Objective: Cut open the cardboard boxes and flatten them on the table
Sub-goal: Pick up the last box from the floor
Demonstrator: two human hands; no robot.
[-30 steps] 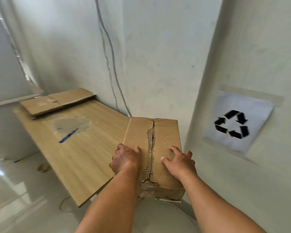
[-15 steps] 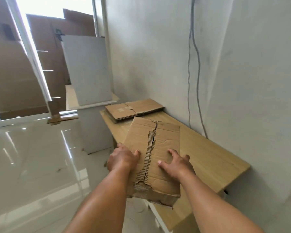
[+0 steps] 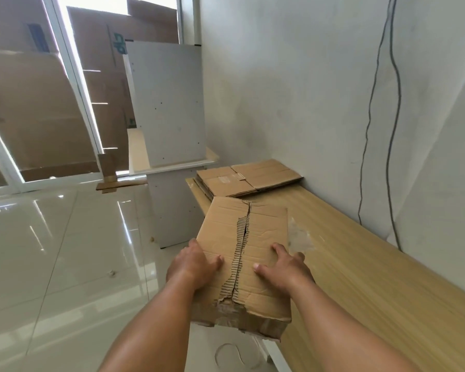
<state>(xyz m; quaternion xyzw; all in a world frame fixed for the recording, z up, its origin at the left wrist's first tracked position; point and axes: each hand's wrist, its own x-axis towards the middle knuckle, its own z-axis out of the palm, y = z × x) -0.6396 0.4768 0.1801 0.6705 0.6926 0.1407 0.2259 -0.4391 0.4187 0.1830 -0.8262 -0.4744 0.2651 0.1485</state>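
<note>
I hold a closed brown cardboard box [image 3: 255, 237] in front of me, above the near left edge of the wooden table [image 3: 373, 277]. A ragged torn seam runs down the middle of its top. My left hand [image 3: 191, 267] grips the box's left side, thumb on top. My right hand [image 3: 285, 267] grips the right side, thumb and fingers curled over the top edge. A stack of flattened cardboard boxes [image 3: 247, 177] lies at the table's far end.
The table runs along a white wall with hanging cables [image 3: 368, 116]. A patch of tape residue [image 3: 298, 234] marks the tabletop. A white cabinet with a leaning white board [image 3: 167, 103] stands beyond the table. Large cardboard sheets [image 3: 38, 108] lean by the window. Glossy tiled floor [image 3: 65, 251] lies left.
My view has swung left, away from the recycling sign toward the table's far end and the window. Both hands keep the same hold on the box, carrying it along the table.
</note>
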